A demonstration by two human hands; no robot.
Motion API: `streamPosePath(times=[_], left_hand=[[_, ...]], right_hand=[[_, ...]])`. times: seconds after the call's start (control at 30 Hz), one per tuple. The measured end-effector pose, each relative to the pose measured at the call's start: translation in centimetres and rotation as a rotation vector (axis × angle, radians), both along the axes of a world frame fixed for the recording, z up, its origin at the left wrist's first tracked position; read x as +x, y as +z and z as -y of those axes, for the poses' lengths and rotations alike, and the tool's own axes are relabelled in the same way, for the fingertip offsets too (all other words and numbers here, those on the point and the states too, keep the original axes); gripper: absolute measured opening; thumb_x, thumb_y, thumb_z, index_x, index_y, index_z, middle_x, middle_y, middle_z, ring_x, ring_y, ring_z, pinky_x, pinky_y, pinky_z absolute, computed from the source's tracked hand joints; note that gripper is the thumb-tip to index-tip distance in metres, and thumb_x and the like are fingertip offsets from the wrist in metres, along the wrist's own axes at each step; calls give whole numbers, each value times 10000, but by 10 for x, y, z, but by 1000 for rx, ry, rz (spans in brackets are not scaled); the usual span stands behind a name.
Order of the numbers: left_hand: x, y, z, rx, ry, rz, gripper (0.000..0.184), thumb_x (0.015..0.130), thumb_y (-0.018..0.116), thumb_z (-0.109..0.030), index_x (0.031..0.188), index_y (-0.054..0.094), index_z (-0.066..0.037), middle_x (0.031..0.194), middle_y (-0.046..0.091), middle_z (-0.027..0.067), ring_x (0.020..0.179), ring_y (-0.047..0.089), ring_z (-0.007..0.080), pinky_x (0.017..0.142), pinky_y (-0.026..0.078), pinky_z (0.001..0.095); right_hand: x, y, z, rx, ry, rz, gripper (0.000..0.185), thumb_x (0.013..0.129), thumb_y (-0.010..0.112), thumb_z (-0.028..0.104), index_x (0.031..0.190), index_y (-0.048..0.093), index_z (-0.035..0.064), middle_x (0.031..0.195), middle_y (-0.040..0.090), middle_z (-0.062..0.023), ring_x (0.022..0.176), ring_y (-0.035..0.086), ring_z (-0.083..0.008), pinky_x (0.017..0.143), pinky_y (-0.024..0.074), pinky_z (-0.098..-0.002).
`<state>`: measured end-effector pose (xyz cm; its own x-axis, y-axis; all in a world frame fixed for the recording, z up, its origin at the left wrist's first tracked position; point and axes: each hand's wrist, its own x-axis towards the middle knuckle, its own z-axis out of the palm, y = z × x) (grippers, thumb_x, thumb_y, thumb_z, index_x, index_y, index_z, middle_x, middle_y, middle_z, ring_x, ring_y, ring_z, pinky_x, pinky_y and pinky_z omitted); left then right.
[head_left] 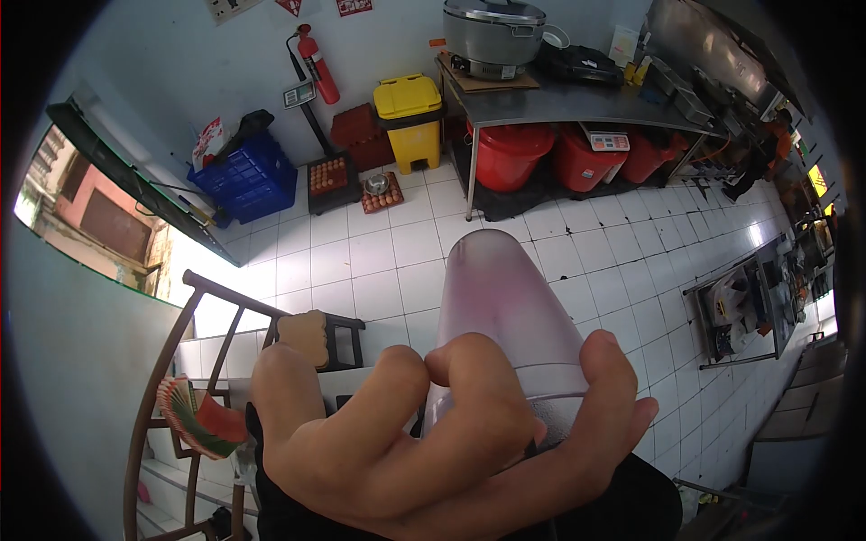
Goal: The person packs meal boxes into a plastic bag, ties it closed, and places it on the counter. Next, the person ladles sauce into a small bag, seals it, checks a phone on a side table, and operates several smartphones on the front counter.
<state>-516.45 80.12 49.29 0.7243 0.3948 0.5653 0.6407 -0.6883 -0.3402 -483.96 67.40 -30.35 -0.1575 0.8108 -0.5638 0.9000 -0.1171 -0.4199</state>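
A frosted, pinkish plastic cup point(501, 298) points away from me, narrow closed end outward. Near my fingers, rim-like bands point(550, 368) cross it; I cannot tell if several cups are nested. My left hand point(406, 442) is closed around its wide end, the knuckles bent close to the camera. Fingers crowd both sides of the cup, and one fingertip rests against its right side. Whether some of them belong to my right hand cannot be made out; that hand is not distinguishable. Behind the knuckles, part of a pale surface shows beside a stool point(343, 338).
A brown metal railing point(162, 361) stands at left, with a striped paper fan-like bundle point(203, 419). Beyond the tiled floor are a blue crate point(244, 180), egg trays point(382, 194), a yellow bin point(410, 117) and a steel table point(577, 104) over red tubs point(510, 158). A person point(771, 149) stands far right.
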Motion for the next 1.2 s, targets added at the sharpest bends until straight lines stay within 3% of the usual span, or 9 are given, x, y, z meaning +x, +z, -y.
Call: streamPosePath(times=[0.17, 0.37, 0.5, 0.67, 0.7, 0.87, 1.0, 1.1, 1.2], left_hand=[[3, 6, 9, -85, 50, 48, 590, 737, 803, -606, 1251, 626, -377, 1186, 547, -96, 1075, 494, 276, 821, 470, 367], [16, 5, 17, -195, 153, 291, 614, 677, 830, -631, 1132, 641, -264, 1173, 534, -67, 1058, 496, 261, 792, 474, 361], [5, 9, 12, -96, 39, 70, 573, 738, 797, -607, 1200, 645, -304, 1176, 536, -67, 1041, 511, 257, 766, 500, 344], [-8, -23, -54, 635, -356, 89, 380, 968, 614, -406, 1344, 595, -458, 1251, 661, -173, 1286, 523, 322, 442, 472, 190], [-7, -27, -55, 650, -355, 108, 358, 968, 611, -431, 1326, 610, -453, 1251, 658, -187, 1327, 490, 330, 452, 480, 188], [0, -28, -42, 592, -240, 210, 363, 953, 621, -474, 1315, 617, -445, 1262, 650, -206, 1377, 455, 338, 489, 517, 190], [14, -31, -47, 719, -201, 351, 378, 945, 614, -531, 1314, 615, -450, 1268, 638, -233, 1380, 446, 326, 498, 523, 185], [8, -23, -28, 519, -192, 269, 410, 903, 630, -609, 1273, 652, -433, 1323, 626, -163, 1242, 558, 265, 492, 517, 191], [-11, -3, -17, 232, -259, 131, 474, 836, 660, -686, 1212, 701, -400, 1401, 586, 11, 903, 661, 172, 481, 510, 208]], right_hand=[[-1, 2, -2, -13, -16, -2, 314, 839, 626, 339, 1044, 775, 154, 1071, 726, -159, 1075, 678, -355, 944, 541, -440], [-2, 4, -2, -25, -36, -5, 315, 841, 623, 335, 1047, 775, 152, 1077, 726, -158, 1080, 678, -351, 949, 539, -436], [-2, 5, -2, -32, -65, -15, 316, 842, 620, 332, 1049, 775, 151, 1080, 725, -158, 1084, 677, -348, 952, 538, -433], [-1, 4, -3, -32, -108, -39, 316, 843, 617, 329, 1051, 774, 150, 1085, 725, -158, 1088, 676, -345, 956, 537, -430], [1, 1, -1, 48, 92, 34, 317, 845, 614, 327, 1052, 774, 149, 1083, 726, -156, 1089, 676, -342, 957, 536, -426], [1, -4, 3, -3, 7, 7, 313, 847, 614, 323, 1050, 771, 145, 1075, 726, -156, 1070, 680, -337, 941, 540, -423], [-1, 1, 2, -10, -2, 6, 312, 850, 612, 319, 1049, 767, 136, 1069, 726, -157, 1053, 683, -334, 928, 543, -421], [-2, 5, 3, -15, -9, 0, 311, 852, 612, 316, 1049, 765, 130, 1064, 726, -158, 1041, 685, -332, 918, 545, -420], [-2, 4, 5, -19, -12, -4, 310, 854, 611, 312, 1048, 762, 124, 1060, 726, -158, 1029, 687, -329, 908, 548, -419]])
